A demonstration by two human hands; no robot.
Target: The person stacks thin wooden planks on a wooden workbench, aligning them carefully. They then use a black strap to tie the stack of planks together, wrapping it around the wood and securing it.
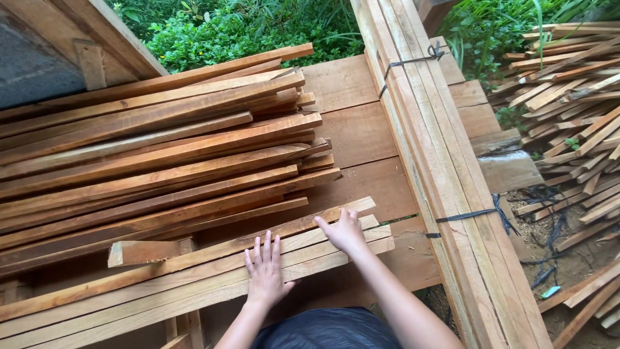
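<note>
My left hand (265, 271) lies flat, fingers spread, on a row of pale wooden slats (161, 284) laid side by side in front of me. My right hand (343, 232) rests on the same slats close to their right ends, fingers curled over the far edge of one slat. Neither hand lifts anything. Behind the slats a large loose pile of reddish-brown wooden strips (155, 155) spreads across wide planks (361, 136).
A long bundle of pale slats (439, 161) tied with dark straps runs diagonally on the right. A heap of short strips (575, 110) lies on the ground at far right. Green plants (239, 29) grow behind. A short wood block (142, 252) sits on the slats.
</note>
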